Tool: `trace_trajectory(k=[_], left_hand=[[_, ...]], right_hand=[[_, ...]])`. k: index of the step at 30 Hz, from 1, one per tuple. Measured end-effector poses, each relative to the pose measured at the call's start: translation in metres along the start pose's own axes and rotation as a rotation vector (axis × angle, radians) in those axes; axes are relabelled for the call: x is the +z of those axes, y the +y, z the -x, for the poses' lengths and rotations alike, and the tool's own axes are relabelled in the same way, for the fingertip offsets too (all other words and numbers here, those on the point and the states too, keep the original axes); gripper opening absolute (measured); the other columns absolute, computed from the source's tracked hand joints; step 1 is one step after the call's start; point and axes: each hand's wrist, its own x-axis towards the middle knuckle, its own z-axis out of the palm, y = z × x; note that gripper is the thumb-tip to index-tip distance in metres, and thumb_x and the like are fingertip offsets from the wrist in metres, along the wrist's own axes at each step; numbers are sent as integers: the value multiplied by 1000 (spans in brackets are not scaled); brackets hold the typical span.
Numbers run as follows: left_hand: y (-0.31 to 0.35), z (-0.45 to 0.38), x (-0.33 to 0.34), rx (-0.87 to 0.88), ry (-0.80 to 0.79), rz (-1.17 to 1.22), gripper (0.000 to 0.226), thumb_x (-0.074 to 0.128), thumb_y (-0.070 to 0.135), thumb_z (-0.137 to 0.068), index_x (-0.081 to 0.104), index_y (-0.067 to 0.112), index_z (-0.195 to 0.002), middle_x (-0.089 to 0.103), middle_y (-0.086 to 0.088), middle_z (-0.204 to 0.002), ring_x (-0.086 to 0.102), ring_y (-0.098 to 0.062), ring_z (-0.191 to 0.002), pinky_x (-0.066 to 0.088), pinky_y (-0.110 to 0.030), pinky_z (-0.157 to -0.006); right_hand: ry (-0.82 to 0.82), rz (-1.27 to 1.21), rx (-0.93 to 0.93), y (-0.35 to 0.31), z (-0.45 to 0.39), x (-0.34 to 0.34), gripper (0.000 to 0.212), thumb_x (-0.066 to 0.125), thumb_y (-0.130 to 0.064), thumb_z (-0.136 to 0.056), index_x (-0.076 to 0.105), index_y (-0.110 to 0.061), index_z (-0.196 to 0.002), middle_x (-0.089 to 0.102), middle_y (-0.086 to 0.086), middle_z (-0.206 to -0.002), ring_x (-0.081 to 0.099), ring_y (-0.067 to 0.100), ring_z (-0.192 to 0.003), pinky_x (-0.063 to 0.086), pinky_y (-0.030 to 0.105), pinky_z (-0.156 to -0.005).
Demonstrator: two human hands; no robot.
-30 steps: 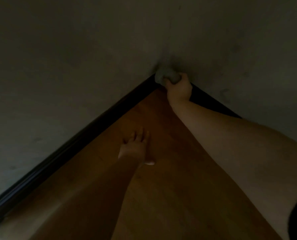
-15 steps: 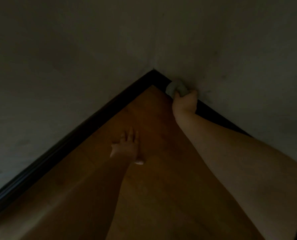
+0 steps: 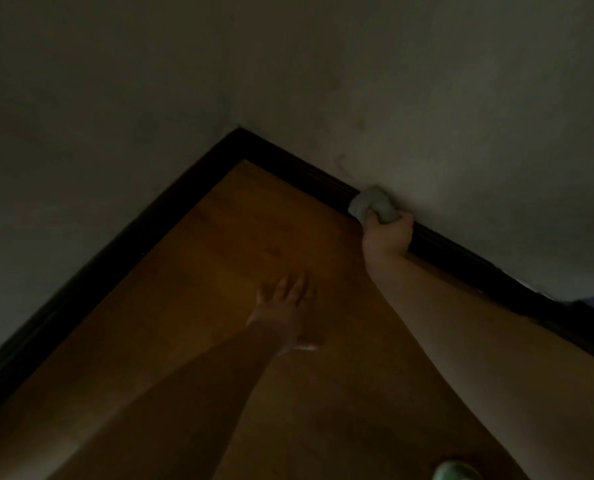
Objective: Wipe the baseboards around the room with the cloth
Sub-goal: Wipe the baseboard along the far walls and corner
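The right hand [image 3: 387, 237] grips a bunched grey cloth [image 3: 371, 204] against the dark baseboard [image 3: 306, 176] right of centre; the wad may ride onto the wall, skipping the lower edge. The left hand [image 3: 281, 303] rests flat, fingers spread, on the wooden floor [image 3: 219, 244].

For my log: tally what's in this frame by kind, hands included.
Hands: 2 (left hand flat on the wooden floor, right hand gripping)
Cloths: 1 (grey cloth)
Baseboard runs: 2 (left baseboard, right baseboard)
Pale green object, unclear: 1
Total: 6
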Motion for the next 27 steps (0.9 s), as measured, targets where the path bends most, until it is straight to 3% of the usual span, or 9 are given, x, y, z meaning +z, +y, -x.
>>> trace_trajectory(k=[4, 9, 14, 18, 27], left_hand=[[4, -1, -6, 8, -31, -73, 120, 65, 67, -81, -16, 22, -157, -25, -11, -163, -15, -40, -150, 6, -72, -114], [3, -5, -12, 4, -71, -93, 114, 67, 64, -82, -8, 24, -158, -24, -11, -163, -13, -41, -150, 9, -71, -115], [-8, -5, -5, 40, 56, -44, 89, 46, 68, -93, 8, 21, -160, -7, -7, -167, -5, -30, -153, 11, -61, -119], [-8, -8, 2, 114, 117, -143, 86, 32, 71, -95, 3, 23, -160, -5, -4, -168, -4, -26, -154, 8, -56, -121], [66, -31, 6, 326, 107, -195, 96, 40, 79, -87, -4, 33, -159, -17, -2, -166, -13, -28, -152, 3, -64, -117]], right_hand=[[-58, 71, -86, -1, 8, 2, 40, 67, -26, -91, 50, -11, -124, 56, 7, -123, 54, 13, -101, 43, 23, -85], [-192, 131, -159, -18, 13, 17, 36, 68, -27, -90, 52, -12, -118, 58, 5, -115, 57, 14, -99, 47, 25, -82], [-131, 164, -187, -16, -3, -9, 31, 62, -24, -94, 52, -8, -119, 59, 8, -114, 57, 17, -102, 47, 27, -87], [-48, 211, -132, 5, -7, -44, 33, 62, -26, -94, 51, -8, -120, 59, 8, -114, 56, 15, -96, 46, 26, -80], [96, 255, -48, 36, -18, -134, 42, 63, -24, -93, 49, -5, -128, 58, 13, -124, 57, 24, -111, 40, 21, -82]])
